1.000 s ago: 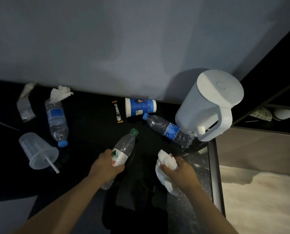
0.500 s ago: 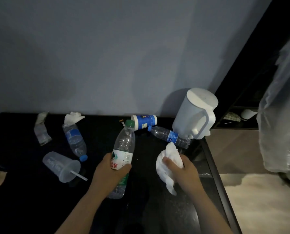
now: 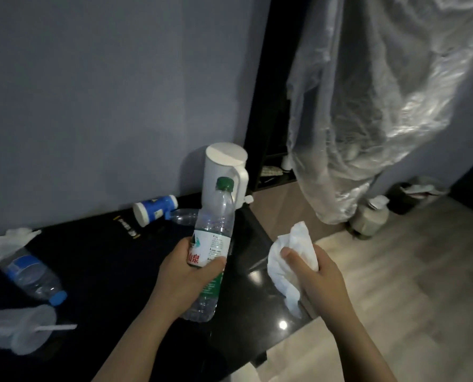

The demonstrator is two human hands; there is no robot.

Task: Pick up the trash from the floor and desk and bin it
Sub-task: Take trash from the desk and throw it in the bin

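- Left fingers (image 3: 214, 264) curl around the label of a green-capped bottle (image 3: 216, 224). The left hand (image 3: 187, 274) holds it upright, lifted off the table (image 3: 92, 271), directly in front of the white kettle (image 3: 216, 166).
- Right fingers (image 3: 293, 257) clench a crumpled white tissue (image 3: 298, 238). The right hand (image 3: 321, 277) holds it in the air to the right of the kettle and nearer the camera, just past the table's corner, above the floor.
- Step in hand, as it appears: both hands are loaded, so this is the carry to the bin.
- Two likely bins stand on the floor well to the right of the kettle: a pale bin (image 3: 367, 221) under a hanging plastic sheet (image 3: 367, 106) and, further right, a dark bin (image 3: 406, 198). I cannot tell which one is meant.
- The next move probably calls for turning right, walking over, then loosening both grips above the opening. A closed lid would need a free hand or a foot.
- Trash lying on the table, all left of the kettle: a tub (image 3: 154, 209), a sachet (image 3: 126, 226), a clear bottle (image 3: 184, 216), a blue-capped bottle (image 3: 31, 274) touching a second tissue (image 3: 12, 238), and a cup (image 3: 17, 329) with a straw.
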